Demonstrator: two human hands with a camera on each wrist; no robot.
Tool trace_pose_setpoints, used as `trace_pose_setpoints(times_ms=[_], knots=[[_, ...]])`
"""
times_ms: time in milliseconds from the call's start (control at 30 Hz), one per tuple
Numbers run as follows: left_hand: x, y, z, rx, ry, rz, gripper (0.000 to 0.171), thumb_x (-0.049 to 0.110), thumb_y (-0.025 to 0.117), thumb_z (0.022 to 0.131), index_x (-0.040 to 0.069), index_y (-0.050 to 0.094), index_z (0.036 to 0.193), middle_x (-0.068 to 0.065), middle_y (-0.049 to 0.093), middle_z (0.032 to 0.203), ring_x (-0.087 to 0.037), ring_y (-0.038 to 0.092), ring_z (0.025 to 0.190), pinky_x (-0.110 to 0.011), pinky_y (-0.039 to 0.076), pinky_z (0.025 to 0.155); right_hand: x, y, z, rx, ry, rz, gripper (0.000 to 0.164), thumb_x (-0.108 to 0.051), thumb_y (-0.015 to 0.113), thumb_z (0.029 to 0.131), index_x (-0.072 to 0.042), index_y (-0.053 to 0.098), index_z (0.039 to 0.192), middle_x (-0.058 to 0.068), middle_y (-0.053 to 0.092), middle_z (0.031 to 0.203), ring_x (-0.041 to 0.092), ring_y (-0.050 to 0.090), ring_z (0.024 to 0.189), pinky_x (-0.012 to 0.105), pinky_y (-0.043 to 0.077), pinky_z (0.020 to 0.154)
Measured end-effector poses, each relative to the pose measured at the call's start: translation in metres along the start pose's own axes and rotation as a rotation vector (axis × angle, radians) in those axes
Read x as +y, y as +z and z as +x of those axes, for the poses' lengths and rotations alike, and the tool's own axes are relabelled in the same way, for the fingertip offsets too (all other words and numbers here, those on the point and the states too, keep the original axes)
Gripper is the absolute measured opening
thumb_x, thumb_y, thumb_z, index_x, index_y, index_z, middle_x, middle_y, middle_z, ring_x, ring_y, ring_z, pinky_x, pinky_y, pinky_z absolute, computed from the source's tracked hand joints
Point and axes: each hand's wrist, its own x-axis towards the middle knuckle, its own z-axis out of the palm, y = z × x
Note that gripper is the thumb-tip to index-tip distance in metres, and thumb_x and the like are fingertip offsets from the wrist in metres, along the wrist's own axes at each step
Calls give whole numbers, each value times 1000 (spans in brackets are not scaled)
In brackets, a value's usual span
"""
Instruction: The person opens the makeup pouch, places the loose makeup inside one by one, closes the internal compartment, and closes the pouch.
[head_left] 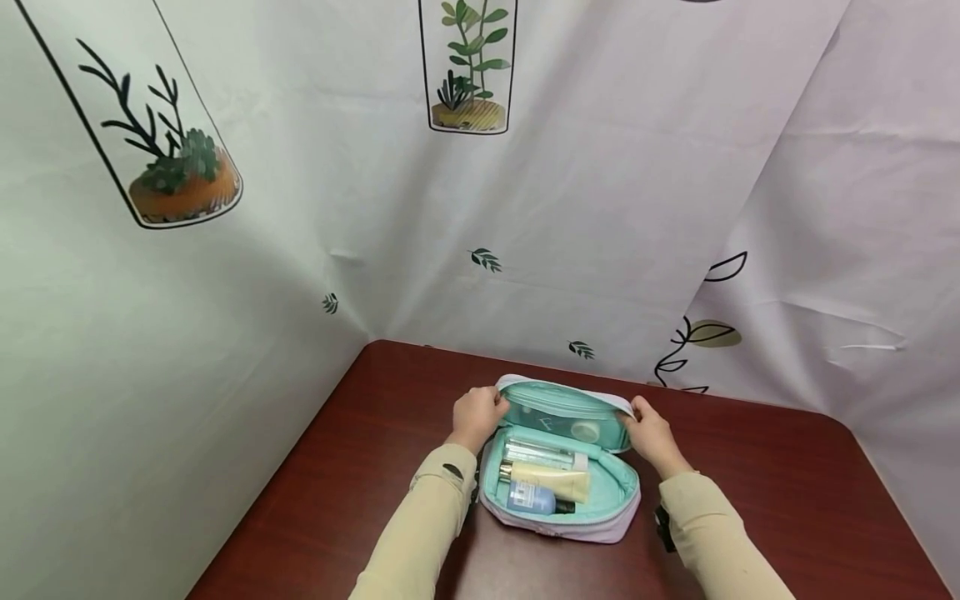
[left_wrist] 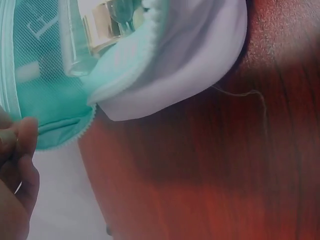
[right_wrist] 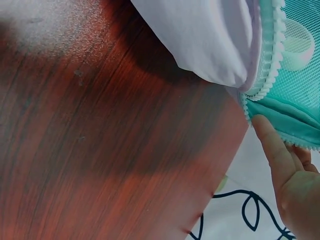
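A pale lilac toiletry bag (head_left: 617, 527) with mint lining lies unzipped on the table, its lid (head_left: 551, 398) raised at the back. My left hand (head_left: 477, 415) pinches the lid's left edge; in the left wrist view, fingers (left_wrist: 29, 135) grip the zipper rim. At the opposite edge my right hand (head_left: 654, 437) holds the lid between thumb and fingers. Inside the base lie a clear bottle (head_left: 538, 454), a cream-coloured tube (head_left: 551, 478) with a gold cap, and a blue bottle (head_left: 529, 497) with a black cap. Behind the lid's mesh sits a round white item (head_left: 585, 430).
The dark red wooden table (head_left: 337, 483) extends around the bag on both sides. White fabric (head_left: 450, 300) printed with plants hangs behind the table and along its left side. The table's back edge runs close behind the lid.
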Motion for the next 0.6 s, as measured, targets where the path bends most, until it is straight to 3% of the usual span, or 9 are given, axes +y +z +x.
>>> trace_pose_setpoints(times_ms=[200,300,500,600], knots=[[-4,5,1,74,-66,2,42,13,57,84,18,29,54,7,19,49,-7,17,44,-23,17,41,1,1,-1,16,-3,23,16,-13,51,95,-8,38,87,9,46,76,21,48,64,30,39,55],[-1,7,2,68,-112,-27,42,14,57,85,17,30,53,6,20,47,-8,19,42,-25,18,40,2,1,-3,19,2,33,17,-13,52,94,-8,38,86,8,45,74,21,48,65,30,40,56],[4,5,7,-3,-287,-249,40,19,55,88,17,32,56,5,22,49,-11,24,44,-27,21,44,3,3,-5,-1,-5,93,16,-11,53,94,-8,39,86,9,44,77,24,52,70,32,46,58],[-1,3,8,-39,-286,-318,39,19,55,87,16,31,56,4,21,50,-11,21,46,-28,19,45,5,0,-6,-13,-1,127,15,-13,54,94,-7,42,87,10,46,80,26,53,73,33,47,59]])
